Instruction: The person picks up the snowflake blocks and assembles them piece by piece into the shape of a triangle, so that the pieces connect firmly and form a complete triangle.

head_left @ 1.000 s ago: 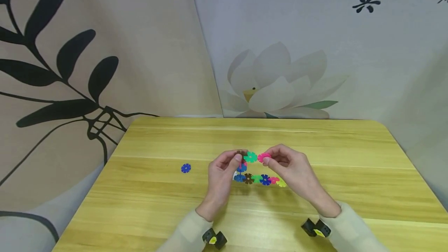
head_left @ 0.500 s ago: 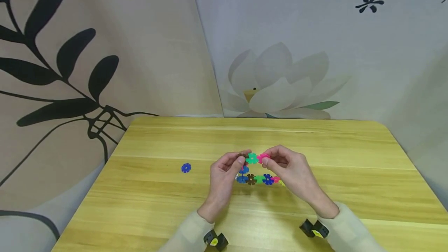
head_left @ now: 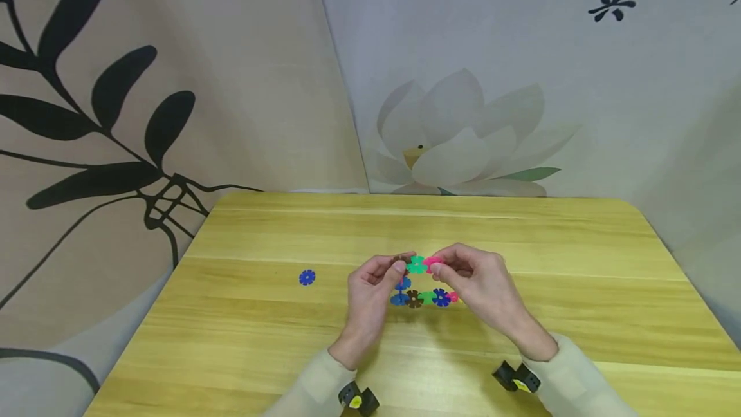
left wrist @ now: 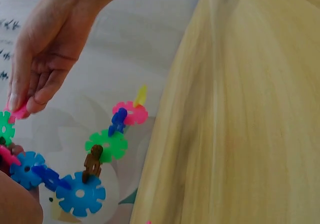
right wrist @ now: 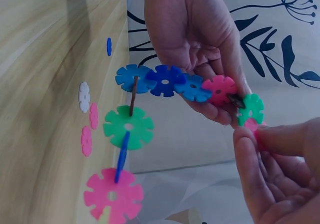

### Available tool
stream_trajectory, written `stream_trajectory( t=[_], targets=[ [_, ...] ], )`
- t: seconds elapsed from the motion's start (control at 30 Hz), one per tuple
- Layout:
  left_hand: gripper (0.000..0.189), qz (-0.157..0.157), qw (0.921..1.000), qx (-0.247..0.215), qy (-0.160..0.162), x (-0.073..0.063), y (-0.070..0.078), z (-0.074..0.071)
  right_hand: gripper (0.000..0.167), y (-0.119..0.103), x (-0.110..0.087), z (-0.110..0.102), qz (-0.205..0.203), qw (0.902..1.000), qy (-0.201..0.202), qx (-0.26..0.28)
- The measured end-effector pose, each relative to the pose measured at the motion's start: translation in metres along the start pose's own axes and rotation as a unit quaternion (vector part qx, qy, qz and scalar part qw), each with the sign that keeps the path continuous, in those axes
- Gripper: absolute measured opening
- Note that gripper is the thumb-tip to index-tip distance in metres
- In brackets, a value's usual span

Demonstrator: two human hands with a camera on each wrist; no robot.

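A chain of flower-shaped plastic interlocking discs hangs between the hands, bent like a U on its side. My left hand (head_left: 367, 295) pinches its upper part at a brown disc (head_left: 399, 261). Beside that sits a teal-green disc (head_left: 416, 264). My right hand (head_left: 486, 285) pinches a pink disc (head_left: 431, 264) between thumb and fingers, its edge meeting the green one. Blue discs (right wrist: 165, 81) lead down to the lower row, where brown, green (right wrist: 128, 127), dark blue and pink discs follow. A yellow disc (left wrist: 141, 95) ends that row; in the head view the right hand hides it.
One loose blue disc (head_left: 307, 277) lies on the wooden table (head_left: 231, 340), left of the hands. In the right wrist view, a white disc (right wrist: 84, 97) and two pink discs (right wrist: 86, 141) lie on the table. A printed backdrop (head_left: 278, 82) stands behind.
My right hand has brought the pink disc slightly left, closing the small gap to the green disc. The left hand and chain shifted slightly right. The yellow disc is now covered in the head view.
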State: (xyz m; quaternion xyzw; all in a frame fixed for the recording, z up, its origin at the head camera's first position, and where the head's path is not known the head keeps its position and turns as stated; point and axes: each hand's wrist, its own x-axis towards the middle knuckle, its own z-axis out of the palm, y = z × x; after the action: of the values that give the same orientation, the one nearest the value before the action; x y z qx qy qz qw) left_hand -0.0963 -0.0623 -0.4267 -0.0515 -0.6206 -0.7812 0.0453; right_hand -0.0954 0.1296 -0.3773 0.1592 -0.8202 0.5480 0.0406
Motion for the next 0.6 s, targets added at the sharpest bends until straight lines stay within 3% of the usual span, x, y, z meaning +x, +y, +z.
stream_trajectory(
  t=[0.3,0.6],
  targets=[
    [0.02,0.004,0.9999,0.013,0.0,0.0003,0.0042,-0.0006,0.007,-0.0008,0.0028,0.0028,0.001,0.9999,0.007,-0.009],
    [0.024,-0.024,0.999,-0.013,-0.035,0.0054,0.0075,-0.0067,0.011,0.0021,0.0089,0.0005,0.019,0.9988,-0.007,-0.046]
  ],
)
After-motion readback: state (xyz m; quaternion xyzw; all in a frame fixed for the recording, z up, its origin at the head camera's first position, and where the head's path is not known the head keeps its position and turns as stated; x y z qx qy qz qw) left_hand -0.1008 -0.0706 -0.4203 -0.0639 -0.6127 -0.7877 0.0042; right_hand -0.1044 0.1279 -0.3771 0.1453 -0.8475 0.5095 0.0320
